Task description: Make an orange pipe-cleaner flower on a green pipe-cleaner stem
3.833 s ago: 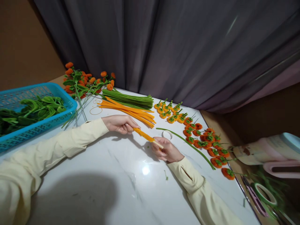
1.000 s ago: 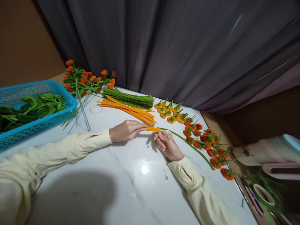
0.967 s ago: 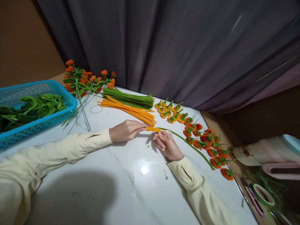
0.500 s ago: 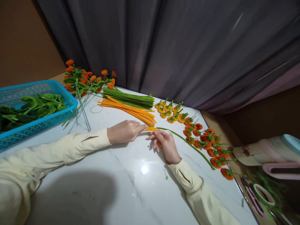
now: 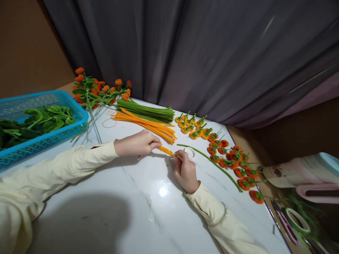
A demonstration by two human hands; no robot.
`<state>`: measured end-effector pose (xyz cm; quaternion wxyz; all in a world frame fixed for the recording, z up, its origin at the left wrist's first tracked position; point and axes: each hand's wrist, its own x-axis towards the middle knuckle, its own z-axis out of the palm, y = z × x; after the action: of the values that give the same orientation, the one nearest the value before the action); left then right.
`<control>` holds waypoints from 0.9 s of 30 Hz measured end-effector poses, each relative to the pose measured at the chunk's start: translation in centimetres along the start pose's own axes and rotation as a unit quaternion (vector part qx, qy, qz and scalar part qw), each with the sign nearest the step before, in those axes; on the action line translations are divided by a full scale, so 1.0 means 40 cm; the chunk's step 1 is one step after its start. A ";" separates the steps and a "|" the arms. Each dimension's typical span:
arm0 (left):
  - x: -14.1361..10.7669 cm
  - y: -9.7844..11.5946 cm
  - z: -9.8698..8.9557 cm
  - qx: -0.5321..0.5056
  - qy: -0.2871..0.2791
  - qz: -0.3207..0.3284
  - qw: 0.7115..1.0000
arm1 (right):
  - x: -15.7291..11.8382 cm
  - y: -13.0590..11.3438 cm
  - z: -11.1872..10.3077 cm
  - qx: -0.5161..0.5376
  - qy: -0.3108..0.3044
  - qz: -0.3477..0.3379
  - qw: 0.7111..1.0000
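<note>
Between my two hands is a short orange fuzzy piece, slanting down to the right. My left hand pinches its upper left end. The fingers of my right hand are closed at its lower right end. Just behind my right hand lies a white ring, partly covered by the fingers. A single green fuzzy stem curves over the white table to the right. A bundle of orange stems rests beyond my hands, with a bundle of green stems behind it.
A blue basket of green leaves is at the left. Orange flowers with stems lie behind it. Yellow flower heads and orange ones spread to the right. Scissors, green tape and a cup are at the right edge.
My left hand has shifted slightly left and up, my right hand down. The orange piece now tilts and shows more of its length. The fingers of my right hand have curled in, and the white ring shows more.
</note>
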<state>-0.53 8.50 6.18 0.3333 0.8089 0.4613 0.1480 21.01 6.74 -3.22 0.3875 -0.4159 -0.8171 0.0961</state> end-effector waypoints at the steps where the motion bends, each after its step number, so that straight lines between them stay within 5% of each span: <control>1: -0.002 0.002 -0.005 -0.024 -0.016 -0.013 0.999 | -0.002 0.001 0.000 -0.001 0.003 -0.006 1.000; 4: -0.006 0.007 -0.023 -0.092 -0.063 -0.054 0.992 | 0.000 -0.009 -0.005 0.053 -0.008 0.005 0.999; 7: -0.005 0.008 -0.039 -0.143 -0.100 -0.077 0.982 | 0.012 -0.028 -0.012 0.211 -0.050 0.104 0.971; 12: 0.014 -0.016 -0.053 -0.259 -0.160 -0.092 0.948 | 0.042 -0.035 -0.026 0.488 -0.162 0.282 0.810; 16: 0.030 -0.047 -0.046 -0.396 -0.177 -0.122 0.892 | 0.054 -0.014 -0.033 0.602 -0.195 0.328 0.701; 18: 0.038 -0.060 -0.035 -0.480 -0.168 -0.173 0.844 | 0.055 -0.004 -0.034 0.640 -0.172 0.327 0.674; 22: 0.055 -0.083 -0.003 -0.654 -0.157 -0.288 0.682 | 0.059 0.007 -0.035 0.642 -0.091 0.319 0.692; 27: 0.061 -0.096 0.030 -0.739 -0.141 -0.331 0.569 | 0.061 0.000 -0.026 0.587 0.013 0.308 0.749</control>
<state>-1.06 11.45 2.55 0.9016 0.0820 0.3742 0.2011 20.89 8.40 -1.14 0.5154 -0.3368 -0.4226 0.6651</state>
